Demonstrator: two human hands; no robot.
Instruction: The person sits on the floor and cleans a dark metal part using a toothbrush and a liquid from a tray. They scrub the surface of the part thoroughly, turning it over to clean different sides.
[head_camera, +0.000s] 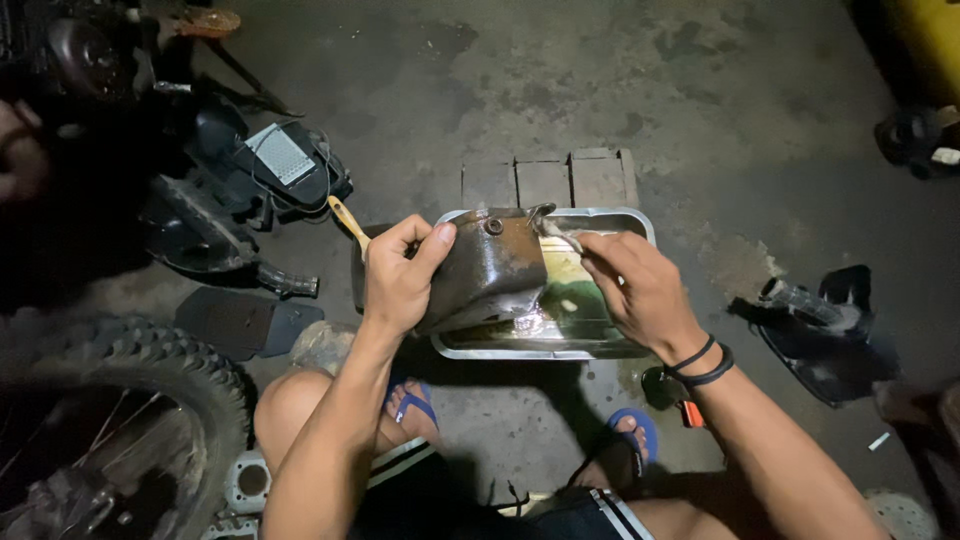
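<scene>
Here, bricks (548, 180) and a knobby tyre (140, 370) flank the metal tray (610, 222).

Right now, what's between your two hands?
In the head view, a dark, grimy metal part spans between the left hand and right hand, over a metal tray.

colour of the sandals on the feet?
Blue sandals, with blue straps; shows in the head view, below the metal tray.

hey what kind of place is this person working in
Probably a motorcycle repair spot on a stained concrete floor: a knobby tyre, loose black plastic body panels, and a metal tray of oily liquid under the dirty part both hands hold.
</scene>
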